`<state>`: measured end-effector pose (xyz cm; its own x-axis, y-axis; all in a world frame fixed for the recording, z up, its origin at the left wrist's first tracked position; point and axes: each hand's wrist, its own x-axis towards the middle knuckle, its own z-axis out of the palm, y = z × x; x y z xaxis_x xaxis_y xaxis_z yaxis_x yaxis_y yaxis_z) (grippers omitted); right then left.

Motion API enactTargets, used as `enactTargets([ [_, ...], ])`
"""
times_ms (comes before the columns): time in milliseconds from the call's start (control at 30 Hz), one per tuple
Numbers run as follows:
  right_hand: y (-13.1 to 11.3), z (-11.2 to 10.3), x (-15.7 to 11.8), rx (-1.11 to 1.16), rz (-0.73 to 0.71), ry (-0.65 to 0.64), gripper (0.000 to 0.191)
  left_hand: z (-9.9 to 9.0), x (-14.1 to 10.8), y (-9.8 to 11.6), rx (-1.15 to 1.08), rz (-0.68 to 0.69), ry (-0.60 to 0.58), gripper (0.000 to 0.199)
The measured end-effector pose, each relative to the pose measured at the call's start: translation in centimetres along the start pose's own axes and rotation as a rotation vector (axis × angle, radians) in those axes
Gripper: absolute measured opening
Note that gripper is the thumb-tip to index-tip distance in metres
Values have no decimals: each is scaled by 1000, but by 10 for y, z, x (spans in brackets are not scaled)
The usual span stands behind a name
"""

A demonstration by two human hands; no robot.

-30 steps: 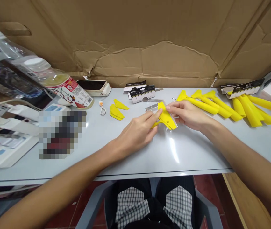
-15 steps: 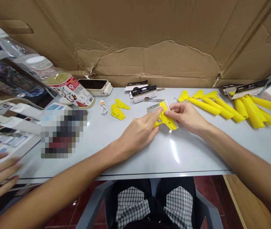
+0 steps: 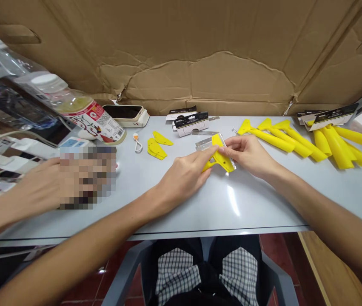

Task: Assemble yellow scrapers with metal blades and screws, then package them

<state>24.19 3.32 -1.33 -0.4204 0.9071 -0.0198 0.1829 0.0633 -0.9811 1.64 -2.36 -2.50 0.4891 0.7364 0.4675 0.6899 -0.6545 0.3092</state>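
Note:
My left hand (image 3: 185, 172) is closed around the handle of a yellow scraper (image 3: 224, 161), its index finger lying along the head. My right hand (image 3: 251, 153) pinches the scraper's head by the metal blade at its right edge. The handle is mostly hidden under my left fingers. Just left of the head lie loose metal blades (image 3: 203, 143), with another thin blade (image 3: 204, 133) behind them. Yellow cover plates (image 3: 157, 148) rest to the left of my left hand. Small screws (image 3: 233, 131) sit beyond my right fingers.
Yellow scraper handles (image 3: 276, 138) and carded scrapers (image 3: 340, 146) lie right. Black-and-white cards (image 3: 192, 124) stand behind. Leftward are a phone (image 3: 125, 112), a short cable (image 3: 138, 144) and a drink bottle (image 3: 96, 121). Another person's hand (image 3: 43, 180) reaches over a blurred patch; cardboard (image 3: 200, 80) lines the back.
The other person's hand has moved right, from the left edge onto the blurred patch. My hands keep their hold on the scraper, which has shifted only slightly.

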Motion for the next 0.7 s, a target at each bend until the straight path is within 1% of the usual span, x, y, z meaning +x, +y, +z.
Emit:
enactTargets([
  [133, -2, -1, 0, 9, -8, -15, 35, 0, 0, -1, -3, 13, 15, 58],
  [300, -4, 1, -1, 15, 4, 5, 33, 1, -2, -2, -21, 4, 44, 64],
  [400, -4, 1, -2, 10, 11, 6, 32, 0, -2, -1, -18, -18, 21, 67],
  [533, -3, 0, -2, 3, 5, -6, 34, -2, -1, 0, 27, -28, -32, 60],
  [700, -3, 1, -2, -6, 11, -13, 35, -2, 0, 2, 69, -39, -71, 57],
])
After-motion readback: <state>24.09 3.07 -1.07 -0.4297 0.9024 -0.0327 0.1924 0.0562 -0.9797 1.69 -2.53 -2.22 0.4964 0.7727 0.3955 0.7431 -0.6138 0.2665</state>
